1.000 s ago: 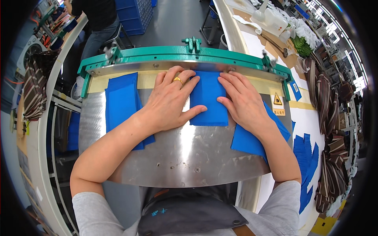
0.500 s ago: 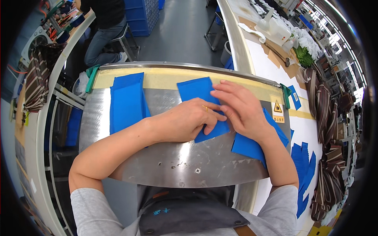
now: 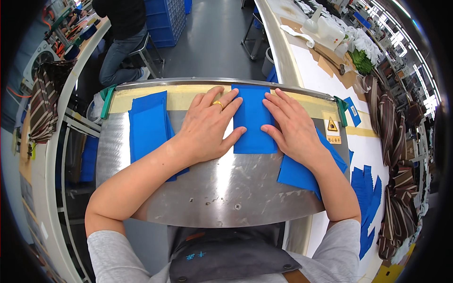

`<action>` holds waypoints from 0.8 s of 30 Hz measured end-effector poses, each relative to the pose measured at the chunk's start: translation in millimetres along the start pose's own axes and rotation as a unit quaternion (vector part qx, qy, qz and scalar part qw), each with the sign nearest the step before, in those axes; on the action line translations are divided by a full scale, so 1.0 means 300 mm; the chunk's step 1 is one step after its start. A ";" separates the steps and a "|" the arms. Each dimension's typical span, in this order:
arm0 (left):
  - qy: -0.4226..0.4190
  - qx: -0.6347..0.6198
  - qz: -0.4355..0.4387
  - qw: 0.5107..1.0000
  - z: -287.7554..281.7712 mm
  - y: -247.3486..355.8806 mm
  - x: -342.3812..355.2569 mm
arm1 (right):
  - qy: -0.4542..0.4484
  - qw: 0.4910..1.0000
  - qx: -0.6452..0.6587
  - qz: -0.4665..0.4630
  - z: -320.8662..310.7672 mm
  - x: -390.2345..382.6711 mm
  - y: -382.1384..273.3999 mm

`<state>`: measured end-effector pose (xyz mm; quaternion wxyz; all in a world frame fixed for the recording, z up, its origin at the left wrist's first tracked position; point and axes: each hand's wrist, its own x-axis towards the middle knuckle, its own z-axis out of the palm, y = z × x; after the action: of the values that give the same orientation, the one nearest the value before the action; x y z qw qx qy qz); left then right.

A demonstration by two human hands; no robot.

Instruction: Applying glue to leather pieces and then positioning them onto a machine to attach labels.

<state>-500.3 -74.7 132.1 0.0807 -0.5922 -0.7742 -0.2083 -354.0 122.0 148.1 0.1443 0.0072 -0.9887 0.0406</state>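
Observation:
A rectangular blue fabric piece [image 3: 255, 120] lies flat and nearly upright in the picture, at the middle of the metal work plate [image 3: 207, 188]. My left hand [image 3: 210, 125] rests along its left edge, fingers spread and the fingertips touching it. On the opposite edge lies my right hand [image 3: 293, 128], also open, with fingertips and thumb on the cloth. To the left, a small stack of blue fabric pieces [image 3: 148, 125] is partly hidden by my left forearm. More blue fabric pieces [image 3: 299, 177] lie under my right wrist, set at a slant.
Green clamps [image 3: 107, 101] [image 3: 340, 112] sit at the plate's far corners, with a warning sticker [image 3: 331, 129] near the right one. Blue strips [image 3: 365, 198] and striped cloth [image 3: 401, 203] lie on the right table. Beyond the plate, a person [image 3: 123, 52] sits on a stool at the left.
The middle blue piece has turned from slanted to straight and shifted slightly right and away from me. My hands have moved apart, from close together over it to its two side edges.

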 end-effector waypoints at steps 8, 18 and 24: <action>-0.006 0.004 -0.005 1.000 0.004 -0.014 0.009 | 0.003 1.000 0.017 0.015 0.005 0.002 0.001; 0.000 0.000 0.009 1.000 0.001 -0.011 0.011 | 0.000 1.000 0.015 0.018 0.004 -0.002 -0.005; 0.010 -0.012 0.012 1.000 -0.003 -0.019 0.006 | -0.008 1.000 0.008 0.021 -0.005 0.006 -0.021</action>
<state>-506.3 -74.7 132.2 0.0841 -0.6005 -0.7635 -0.2222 -355.1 115.8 150.5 0.1354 -0.0124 -0.9893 0.0520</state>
